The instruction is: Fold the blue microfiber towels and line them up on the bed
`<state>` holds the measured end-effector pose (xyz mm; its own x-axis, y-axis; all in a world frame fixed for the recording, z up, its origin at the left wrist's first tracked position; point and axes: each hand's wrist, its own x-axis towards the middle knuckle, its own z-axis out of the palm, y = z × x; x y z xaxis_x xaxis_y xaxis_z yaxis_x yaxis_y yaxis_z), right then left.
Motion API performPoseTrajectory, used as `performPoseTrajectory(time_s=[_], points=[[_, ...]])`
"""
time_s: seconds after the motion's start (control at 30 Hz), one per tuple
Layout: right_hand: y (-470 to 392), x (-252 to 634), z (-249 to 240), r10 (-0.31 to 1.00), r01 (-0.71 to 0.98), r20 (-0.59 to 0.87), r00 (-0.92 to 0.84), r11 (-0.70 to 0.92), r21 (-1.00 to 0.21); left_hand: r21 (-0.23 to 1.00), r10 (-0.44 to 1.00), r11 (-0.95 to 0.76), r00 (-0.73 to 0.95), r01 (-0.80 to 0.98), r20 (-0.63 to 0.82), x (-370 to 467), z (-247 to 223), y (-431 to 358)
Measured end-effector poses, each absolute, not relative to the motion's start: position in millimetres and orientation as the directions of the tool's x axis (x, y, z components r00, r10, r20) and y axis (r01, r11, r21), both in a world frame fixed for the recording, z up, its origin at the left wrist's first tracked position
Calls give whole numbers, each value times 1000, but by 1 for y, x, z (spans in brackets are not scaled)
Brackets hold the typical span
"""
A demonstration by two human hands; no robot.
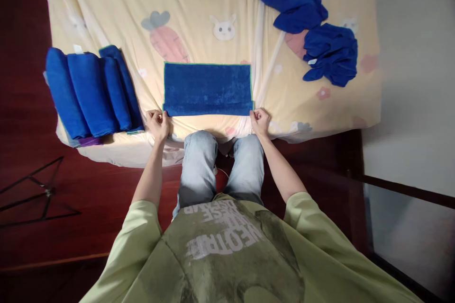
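A blue towel [208, 86] with green edging lies flat on the bed in front of me, its near edge turned over in a narrow fold. My left hand [157, 123] pinches the near left corner of this towel. At the near right corner, my right hand [260, 120] grips the towel between thumb and fingers. The towel's middle lies uncovered between my two hands.
Several rolled or folded blue towels [90, 94] lie side by side at the bed's left edge. Two crumpled blue cloths [330, 54] rest at the right. A patterned sheet [199, 19] covers the bed. Black stand legs [46, 191] are on the floor, lower left.
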<state>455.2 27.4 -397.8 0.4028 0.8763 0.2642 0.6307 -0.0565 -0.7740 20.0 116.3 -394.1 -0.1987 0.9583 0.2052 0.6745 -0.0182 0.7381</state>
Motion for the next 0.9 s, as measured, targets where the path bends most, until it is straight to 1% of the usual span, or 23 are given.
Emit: performPoseTrajectory(time_s=[0.17, 0.37, 0.5, 0.63, 0.77, 0.9], points=[[27, 454, -399, 878, 602, 229, 419, -80, -795, 718, 958, -7, -200, 696, 203, 24, -391, 116], [28, 456, -403, 882, 606, 188, 432, -130, -785, 750, 961, -5, -205, 662, 187, 24, -389, 117], [34, 457, -406, 862, 563, 130, 490, -199, -802, 763, 965, 43, -226, 645, 137, 24, -389, 123], [41, 454, -411, 845, 494, 105, 524, -202, -846, 772, 964, 60, -237, 632, 119, 25, -392, 130], [44, 449, -413, 814, 437, 78, 575, -226, -871, 768, 946, 53, -279, 638, 166, 26, -396, 129], [43, 444, -411, 781, 506, 157, 604, -224, -833, 753, 913, 61, -342, 655, 224, 29, -400, 128]])
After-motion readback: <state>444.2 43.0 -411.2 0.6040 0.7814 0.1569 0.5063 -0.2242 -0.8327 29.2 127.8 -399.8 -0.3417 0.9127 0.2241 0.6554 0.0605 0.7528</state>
